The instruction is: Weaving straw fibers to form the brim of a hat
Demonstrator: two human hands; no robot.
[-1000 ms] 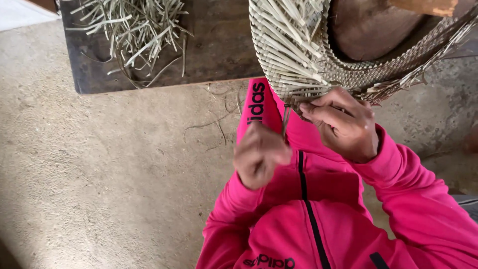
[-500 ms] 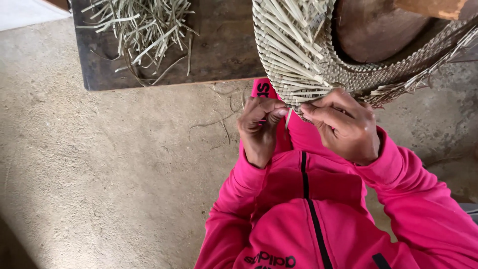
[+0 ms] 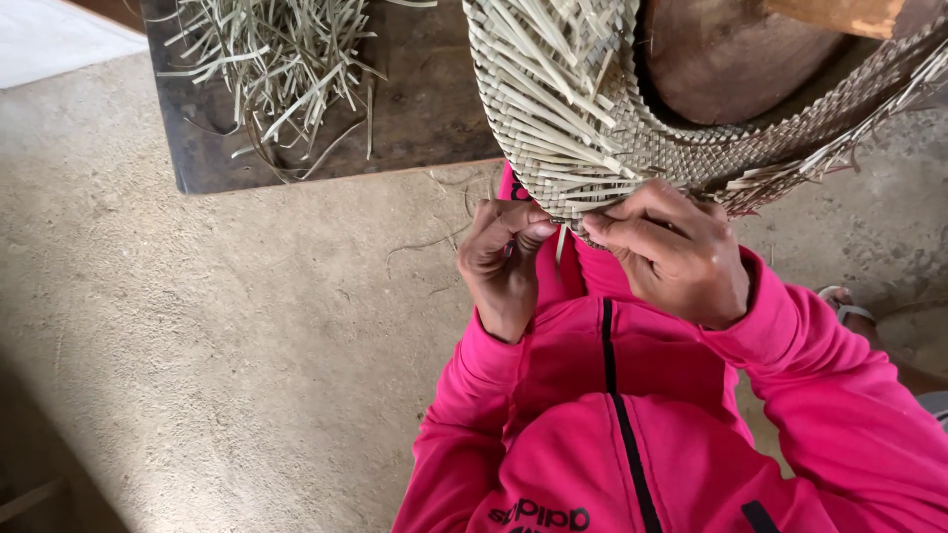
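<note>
Head view shows a woven hat (image 3: 592,118) on a round wooden block (image 3: 731,59), at the near edge of the counter (image 3: 425,109). Both hands pinch straw strips at its brim: left hand (image 3: 504,262), right hand (image 3: 671,252). Weaving the edge looks under way; it needs small, tight folds. Loose straw (image 3: 267,69) lies far left.

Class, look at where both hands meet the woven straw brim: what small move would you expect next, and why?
Probably the left hand tucks or pulls its pinched straw strand into the brim edge, while the right hand steadies the weave. Both sets of fingertips meet at that edge, where loose strand ends stick out unwoven.
</note>
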